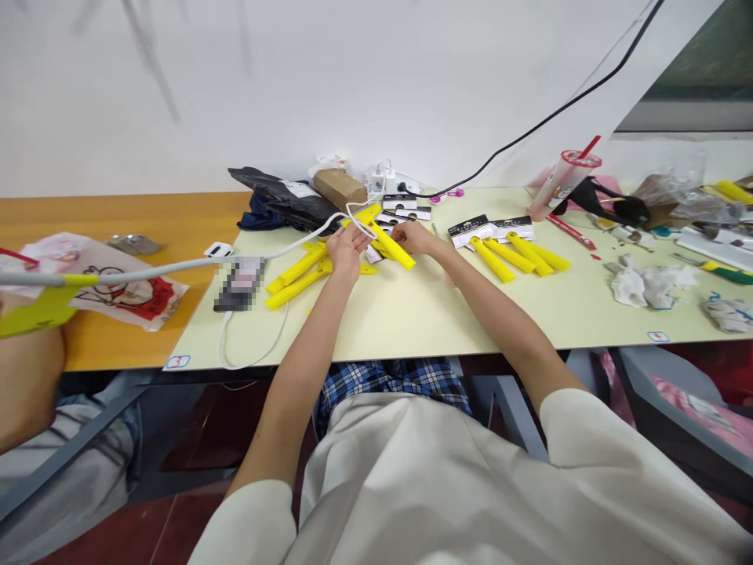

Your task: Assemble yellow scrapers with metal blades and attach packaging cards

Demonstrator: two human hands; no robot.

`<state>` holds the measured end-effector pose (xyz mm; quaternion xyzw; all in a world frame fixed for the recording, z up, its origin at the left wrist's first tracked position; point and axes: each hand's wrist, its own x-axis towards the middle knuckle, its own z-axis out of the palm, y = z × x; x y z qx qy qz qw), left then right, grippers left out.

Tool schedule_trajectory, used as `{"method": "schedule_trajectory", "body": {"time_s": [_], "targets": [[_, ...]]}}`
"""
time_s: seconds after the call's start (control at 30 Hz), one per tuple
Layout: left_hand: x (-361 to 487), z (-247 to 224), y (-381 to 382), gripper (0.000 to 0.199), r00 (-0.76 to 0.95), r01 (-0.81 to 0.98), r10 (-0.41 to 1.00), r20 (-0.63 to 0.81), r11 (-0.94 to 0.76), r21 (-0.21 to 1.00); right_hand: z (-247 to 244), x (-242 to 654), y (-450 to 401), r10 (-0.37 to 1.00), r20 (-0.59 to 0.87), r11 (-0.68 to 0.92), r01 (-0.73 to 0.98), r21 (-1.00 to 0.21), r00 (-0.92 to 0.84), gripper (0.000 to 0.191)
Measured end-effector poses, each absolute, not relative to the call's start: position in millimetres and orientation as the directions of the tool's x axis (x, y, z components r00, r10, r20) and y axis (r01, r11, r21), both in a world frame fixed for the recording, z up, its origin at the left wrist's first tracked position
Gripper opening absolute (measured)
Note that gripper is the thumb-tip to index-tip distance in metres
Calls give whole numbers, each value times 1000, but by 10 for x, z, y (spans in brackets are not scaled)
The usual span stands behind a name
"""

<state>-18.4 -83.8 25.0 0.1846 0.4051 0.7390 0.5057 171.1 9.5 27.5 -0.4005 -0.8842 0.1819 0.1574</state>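
My left hand (347,248) is turned palm up, its fingers bent at the flared head of a yellow plastic handled tool (395,246), which it appears to hold. The tool's handle slants down to the right, with a white cable crossing by the fingers. Beside it, my right hand (412,237) has curled fingers near the small black-and-white cards (405,212); whatever they pinch is hidden. More yellow handled tools (297,286) lie in a loose pile under and left of my left hand. To my right, several like tools (492,260) lie fanned out with black-and-white header cards (471,230).
A phone (240,284) with a white cable lies left. Behind are a black plastic bag (288,196), a cardboard box (340,188) and a power strip (382,182). Right are a drink cup (565,184), a red marker (572,232) and crumpled tissues (650,281). Another person's arm (29,384) shows far left.
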Motion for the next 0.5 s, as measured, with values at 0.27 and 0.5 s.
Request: {"method": "schedule_trajectory", "body": {"time_s": [0.27, 0.5], "targets": [[-128, 252, -855, 20, -372, -620, 920, -126, -145, 771, 256, 1745, -163, 746, 171, 660, 682, -314, -643, 19], [-136, 205, -820, 28, -377, -626, 916, -138, -143, 766, 217, 1828, -200, 730, 155, 683, 696, -223, -666, 21]]}}
